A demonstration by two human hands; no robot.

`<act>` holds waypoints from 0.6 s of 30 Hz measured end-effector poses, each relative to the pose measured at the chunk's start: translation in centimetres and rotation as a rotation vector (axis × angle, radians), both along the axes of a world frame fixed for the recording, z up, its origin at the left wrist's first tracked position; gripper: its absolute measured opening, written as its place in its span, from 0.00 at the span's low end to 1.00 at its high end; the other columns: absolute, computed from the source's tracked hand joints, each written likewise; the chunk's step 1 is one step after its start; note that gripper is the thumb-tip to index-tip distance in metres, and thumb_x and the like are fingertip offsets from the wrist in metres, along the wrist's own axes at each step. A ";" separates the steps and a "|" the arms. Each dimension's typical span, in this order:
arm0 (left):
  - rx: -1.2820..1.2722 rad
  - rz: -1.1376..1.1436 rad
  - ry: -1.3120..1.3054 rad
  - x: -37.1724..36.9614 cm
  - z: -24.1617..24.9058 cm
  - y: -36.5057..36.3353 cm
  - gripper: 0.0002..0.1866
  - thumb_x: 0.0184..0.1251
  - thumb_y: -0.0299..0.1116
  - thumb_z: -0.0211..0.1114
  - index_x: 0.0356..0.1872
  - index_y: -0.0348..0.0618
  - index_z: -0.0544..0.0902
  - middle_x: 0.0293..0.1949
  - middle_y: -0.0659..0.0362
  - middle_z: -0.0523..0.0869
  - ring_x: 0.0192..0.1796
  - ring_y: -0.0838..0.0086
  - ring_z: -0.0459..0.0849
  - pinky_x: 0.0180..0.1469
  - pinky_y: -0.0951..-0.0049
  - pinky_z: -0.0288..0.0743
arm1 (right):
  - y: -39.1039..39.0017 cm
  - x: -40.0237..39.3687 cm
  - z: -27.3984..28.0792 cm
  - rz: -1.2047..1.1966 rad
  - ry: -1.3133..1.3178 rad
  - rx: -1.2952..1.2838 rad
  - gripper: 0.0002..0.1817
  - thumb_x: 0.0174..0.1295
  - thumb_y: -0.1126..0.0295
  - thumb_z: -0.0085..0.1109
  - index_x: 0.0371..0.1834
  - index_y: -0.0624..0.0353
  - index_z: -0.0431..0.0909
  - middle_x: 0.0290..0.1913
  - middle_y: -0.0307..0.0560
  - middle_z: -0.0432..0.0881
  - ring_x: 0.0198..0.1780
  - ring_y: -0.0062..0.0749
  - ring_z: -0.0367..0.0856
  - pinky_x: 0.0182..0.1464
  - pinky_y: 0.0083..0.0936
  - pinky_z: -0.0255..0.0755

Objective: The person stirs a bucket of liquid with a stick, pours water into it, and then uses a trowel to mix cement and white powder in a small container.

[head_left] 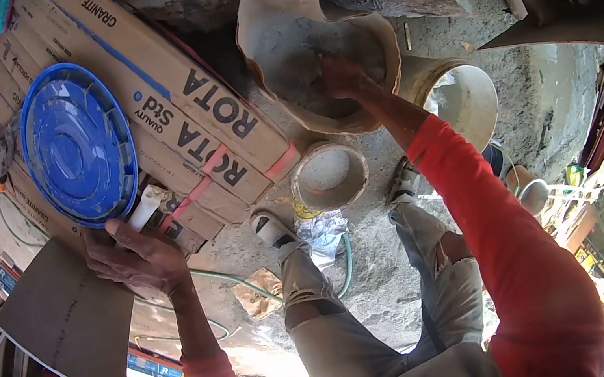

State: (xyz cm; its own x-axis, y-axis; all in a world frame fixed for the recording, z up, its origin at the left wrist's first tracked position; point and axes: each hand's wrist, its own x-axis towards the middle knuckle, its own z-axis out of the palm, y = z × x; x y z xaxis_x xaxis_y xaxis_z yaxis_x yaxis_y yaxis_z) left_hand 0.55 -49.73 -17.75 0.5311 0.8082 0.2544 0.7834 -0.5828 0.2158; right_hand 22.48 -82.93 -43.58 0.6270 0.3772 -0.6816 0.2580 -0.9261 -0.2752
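A round blue plastic lid, its inside smeared with grey, is over the cardboard boxes at the left. My left hand grips its near rim, thumb on top and fingers curled below. Beside the thumb is a white cylindrical piece, partly covered. My right hand reaches down into a torn-open paper sack of grey powder. Its fingers are dark and blurred against the powder, so whether they hold anything is not visible.
Large cardboard boxes stand left of the sack. A small bucket of pale material sits before it, a larger bucket to the right. A green hose crosses the floor. A grey panel leans at lower left.
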 end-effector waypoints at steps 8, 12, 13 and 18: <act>0.006 0.001 0.005 -0.3 -0.5 0.6 0.42 0.82 0.68 0.47 0.69 0.33 0.80 0.62 0.40 0.80 0.66 0.43 0.74 0.71 0.41 0.64 | 2.1 -0.7 0.5 0.033 0.119 0.018 0.27 0.68 0.48 0.63 0.59 0.57 0.89 0.57 0.61 0.91 0.62 0.58 0.89 0.68 0.51 0.81; -0.021 0.009 -0.006 -0.1 -0.2 0.2 0.42 0.82 0.68 0.46 0.70 0.34 0.79 0.64 0.41 0.79 0.69 0.44 0.73 0.73 0.41 0.63 | -1.1 -1.3 -2.2 0.052 0.148 0.104 0.28 0.71 0.47 0.60 0.64 0.53 0.87 0.62 0.59 0.89 0.66 0.54 0.87 0.69 0.49 0.81; -0.019 0.001 -0.008 -0.3 -0.2 0.3 0.42 0.82 0.68 0.46 0.70 0.34 0.79 0.65 0.41 0.79 0.70 0.44 0.73 0.73 0.41 0.63 | -2.0 -1.8 -2.4 0.085 0.115 0.131 0.28 0.70 0.48 0.60 0.66 0.52 0.86 0.62 0.59 0.88 0.66 0.53 0.87 0.69 0.49 0.81; 0.000 0.029 0.009 -0.8 -0.6 0.4 0.43 0.82 0.69 0.46 0.70 0.35 0.79 0.64 0.41 0.79 0.68 0.44 0.74 0.72 0.41 0.65 | -3.2 -1.0 5.4 0.187 -0.008 0.135 0.27 0.67 0.53 0.59 0.68 0.45 0.85 0.61 0.56 0.88 0.65 0.52 0.86 0.68 0.47 0.82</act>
